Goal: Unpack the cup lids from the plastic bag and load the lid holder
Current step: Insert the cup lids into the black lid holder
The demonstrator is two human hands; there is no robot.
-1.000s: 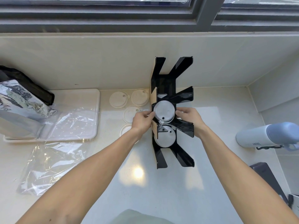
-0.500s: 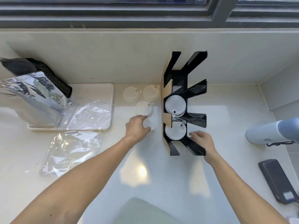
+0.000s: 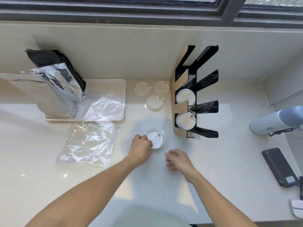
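The black lid holder (image 3: 203, 89) stands against the back wall, with white lids (image 3: 185, 96) in its middle slot and more lids (image 3: 185, 120) in the near slot. My left hand (image 3: 141, 149) pinches the edge of a clear cup lid (image 3: 156, 139) just in front of the holder. My right hand (image 3: 177, 159) hovers beside it, fingers loosely apart and holding nothing. Three more lids lie flat on the counter: one (image 3: 142, 88), one (image 3: 161, 87) and one (image 3: 155, 102). An emptied plastic bag (image 3: 86, 145) lies to the left.
A white tray (image 3: 122, 89) at the left carries a foil pouch (image 3: 54, 82) and more clear plastic (image 3: 106, 107). A pale blue bottle (image 3: 275, 122) lies at the right, with a dark phone (image 3: 278, 167) nearer the front edge.
My left hand took up a lid from the counter and drew it toward me. My right hand left the holder's near prong and came down beside the left hand. The camera view shifted.
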